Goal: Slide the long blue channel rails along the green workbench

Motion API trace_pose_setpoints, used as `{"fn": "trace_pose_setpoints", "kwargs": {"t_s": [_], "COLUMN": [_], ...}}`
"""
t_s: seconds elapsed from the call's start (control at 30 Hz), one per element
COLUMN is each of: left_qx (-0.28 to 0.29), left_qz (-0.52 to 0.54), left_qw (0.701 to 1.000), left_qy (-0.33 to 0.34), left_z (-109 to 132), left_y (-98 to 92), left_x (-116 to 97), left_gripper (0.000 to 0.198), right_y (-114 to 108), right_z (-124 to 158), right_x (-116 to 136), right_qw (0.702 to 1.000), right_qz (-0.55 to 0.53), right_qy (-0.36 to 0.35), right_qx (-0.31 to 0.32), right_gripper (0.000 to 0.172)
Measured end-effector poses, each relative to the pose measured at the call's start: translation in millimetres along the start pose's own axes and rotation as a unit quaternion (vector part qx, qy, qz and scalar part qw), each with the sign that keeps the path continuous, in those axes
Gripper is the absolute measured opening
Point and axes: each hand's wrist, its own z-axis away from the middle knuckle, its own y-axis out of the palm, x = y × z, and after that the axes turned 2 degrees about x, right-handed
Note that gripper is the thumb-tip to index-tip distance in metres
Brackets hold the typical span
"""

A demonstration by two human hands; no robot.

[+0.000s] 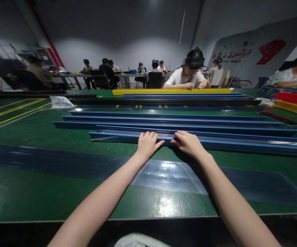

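A long blue channel strip (230,143) with raised side walls lies across the table in front of me. My left hand (147,145) is closed over its near wall, fingers inside the channel and thumb along the front. Just to the right, my right hand (189,143) grips the same wall with curled fingers; its fingertips are partly hidden. Toward me lies a flat clear plastic strip (60,160), shiny between my forearms, touched by neither hand.
More blue channels (163,118) lie parallel beyond, then a black strip (163,102) and a yellow strip (138,92). Across the green table (86,199), a co-worker (181,77) bends over the yellow strip. Red (294,97) and yellow trays (292,106) stand at right.
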Motion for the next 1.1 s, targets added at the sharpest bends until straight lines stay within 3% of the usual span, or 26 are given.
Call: {"fn": "trace_pose_setpoints", "kwargs": {"t_s": [1.1], "left_qx": [-0.008], "left_qz": [-0.006], "left_qw": [1.0], "left_qy": [-0.017], "left_z": [-0.3], "left_y": [1.0], "left_x": [-0.8], "left_gripper": [0.038], "right_y": [1.8], "right_z": [-0.5], "right_x": [-0.8], "right_qw": [1.0], "right_qz": [-0.007], "right_qy": [0.008], "right_qx": [-0.002], "right_gripper": [0.019]}}
